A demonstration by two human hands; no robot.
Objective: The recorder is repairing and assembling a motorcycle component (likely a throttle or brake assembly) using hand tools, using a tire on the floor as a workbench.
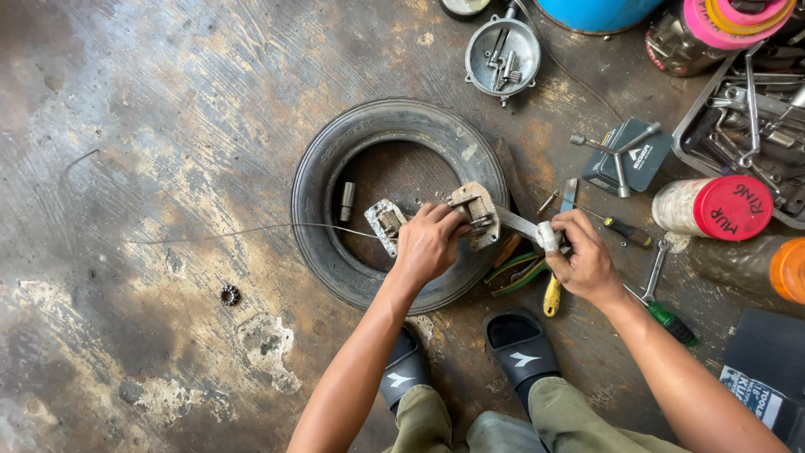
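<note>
Rubber tyre [335, 159] on floor; over its right rim L hand [429, 243] grips metal caliper [475, 211], R hand [584, 256] closed on lever [524, 225] w/ taped end. Caliper prob heavy, stiff, greasy; hold by body. Red-capped jar [713, 207] right, orange-capped bottle [759, 266] below, pink-lidded tub [713, 29] top right

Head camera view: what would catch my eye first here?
First, the black tyre lying flat on the stained floor, mid-frame. Over its right rim the left hand grips a metal part, while the right hand holds a white-taped handle against it. At right, a tray of tools and a red-lidded jar.
</note>
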